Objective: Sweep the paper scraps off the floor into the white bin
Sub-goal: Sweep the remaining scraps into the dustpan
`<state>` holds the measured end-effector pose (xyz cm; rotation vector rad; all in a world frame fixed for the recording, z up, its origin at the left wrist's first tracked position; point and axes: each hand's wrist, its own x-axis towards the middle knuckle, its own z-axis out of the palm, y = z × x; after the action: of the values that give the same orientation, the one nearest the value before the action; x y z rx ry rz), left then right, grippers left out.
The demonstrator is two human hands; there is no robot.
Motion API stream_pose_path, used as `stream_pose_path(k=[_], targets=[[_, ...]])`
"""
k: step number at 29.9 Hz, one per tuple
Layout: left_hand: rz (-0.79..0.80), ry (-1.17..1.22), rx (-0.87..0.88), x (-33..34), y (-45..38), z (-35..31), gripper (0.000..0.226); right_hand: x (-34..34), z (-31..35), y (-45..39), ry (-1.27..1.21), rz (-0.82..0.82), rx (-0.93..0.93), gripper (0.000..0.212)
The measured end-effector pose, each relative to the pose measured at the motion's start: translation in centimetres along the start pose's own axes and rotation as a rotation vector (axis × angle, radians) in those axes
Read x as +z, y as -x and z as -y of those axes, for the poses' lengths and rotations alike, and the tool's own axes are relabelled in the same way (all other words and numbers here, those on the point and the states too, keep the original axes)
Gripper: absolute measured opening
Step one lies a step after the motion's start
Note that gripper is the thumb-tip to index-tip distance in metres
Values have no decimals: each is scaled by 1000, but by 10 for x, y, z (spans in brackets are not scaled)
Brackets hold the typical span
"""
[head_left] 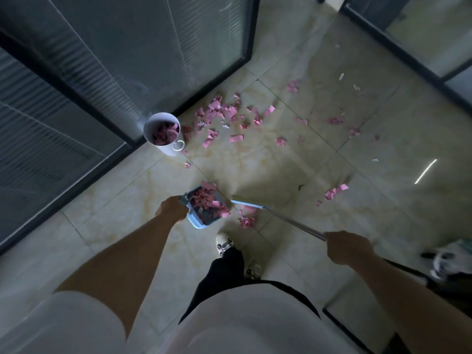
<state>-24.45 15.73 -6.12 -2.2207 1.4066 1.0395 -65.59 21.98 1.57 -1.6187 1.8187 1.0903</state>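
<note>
The left hand (171,209) is clamped on the light blue plastic dustpan (204,209), heaped with pink paper scraps (224,111). The right hand (348,247) is closed round the broom's metal handle (293,221). Most scraps lie on the glossy tiled floor (255,164) beside the white cylindrical bin (163,134), already part filled. The scraps look weightless and likely to scatter; keep the pan level. The glass partition (127,60) stands close behind the bin, and the person's shoe (224,245) is near the pan.
</note>
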Motion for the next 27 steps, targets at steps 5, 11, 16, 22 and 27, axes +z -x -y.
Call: stream_pose_path(k=[5, 11, 16, 22, 27], targets=[[-34, -21, 13, 10, 18, -7, 35, 30, -32, 17, -142, 76, 39, 37], [-59, -133, 61, 24, 43, 3, 34, 77, -35, 37, -272, 96, 116, 37], [-21, -220, 109, 32, 54, 12, 30, 104, -23, 50, -428, 254, 198, 35], [63, -244, 209, 48, 58, 23, 37, 133, 18, 89, -532, 314, 183, 31], [53, -171, 264, 56, 59, 31, 36, 127, 79, 115, -723, 388, 195, 25]])
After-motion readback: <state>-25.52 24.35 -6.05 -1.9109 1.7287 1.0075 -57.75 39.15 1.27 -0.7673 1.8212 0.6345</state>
